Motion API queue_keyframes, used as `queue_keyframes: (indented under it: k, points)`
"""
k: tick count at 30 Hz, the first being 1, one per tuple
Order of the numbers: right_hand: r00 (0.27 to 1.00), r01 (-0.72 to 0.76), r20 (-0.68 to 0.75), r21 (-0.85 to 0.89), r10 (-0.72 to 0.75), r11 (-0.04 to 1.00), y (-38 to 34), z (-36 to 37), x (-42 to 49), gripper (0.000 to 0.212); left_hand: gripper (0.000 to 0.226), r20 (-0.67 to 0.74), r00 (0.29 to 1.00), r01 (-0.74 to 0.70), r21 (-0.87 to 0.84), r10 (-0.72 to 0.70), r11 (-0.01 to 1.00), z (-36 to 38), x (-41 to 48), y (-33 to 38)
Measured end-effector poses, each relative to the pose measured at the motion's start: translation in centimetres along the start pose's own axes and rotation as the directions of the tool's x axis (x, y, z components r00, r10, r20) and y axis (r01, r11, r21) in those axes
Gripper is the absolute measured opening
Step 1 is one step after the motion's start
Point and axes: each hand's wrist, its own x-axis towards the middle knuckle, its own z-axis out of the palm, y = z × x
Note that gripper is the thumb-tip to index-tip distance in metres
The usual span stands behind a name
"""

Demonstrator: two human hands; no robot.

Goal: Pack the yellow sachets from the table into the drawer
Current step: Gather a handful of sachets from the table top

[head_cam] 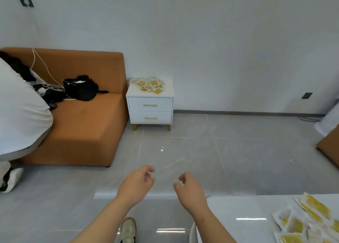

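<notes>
While over floor, left hand (136, 185), right hand (189, 189): fingers loosely curled apart, empty.

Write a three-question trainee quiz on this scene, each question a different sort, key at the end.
1. True or false: both drawers of the white nightstand are shut.
2. Multiple choice: the far pile of yellow sachets lies (a) on the sofa, (b) on top of the nightstand, (c) on the floor.
3. Short answer: what do the left hand and right hand hold?

Key
1. True; the upper drawer and lower drawer sit flush.
2. b. More sachets lie on the white table at lower right.
3. Nothing; both are empty, fingers loosely curled, above the floor.
</notes>
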Motion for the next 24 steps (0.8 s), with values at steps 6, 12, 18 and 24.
queue_keyframes:
  k: [6,12,18,24]
  points:
    - [1.0,0.002,0.03,-0.01,-0.002,1.0,-11.0,2.5,14.6,0.03,0.027,0.003,1.0,0.008,0.072,-0.008,0.997,-8.6,15.4,-3.2]
    - [0.997,-0.051,0.052,-0.003,0.051,0.999,-17.1,3.4,26.6,0.031,0.03,0.097,0.995,0.007,0.102,-0.017,0.995,-13.9,29.0,-4.0]
    - [0.986,-0.13,0.108,0.014,0.128,0.991,-20.5,4.9,40.3,0.031,0.028,0.121,0.992,0.018,0.111,-0.031,0.994,-16.2,43.7,-4.4]
    - [0.982,-0.122,0.145,-0.001,0.121,0.993,-24.3,2.6,56.7,0.034,0.027,0.128,0.989,0.056,0.118,-0.071,0.991,-18.8,59.9,-2.4]
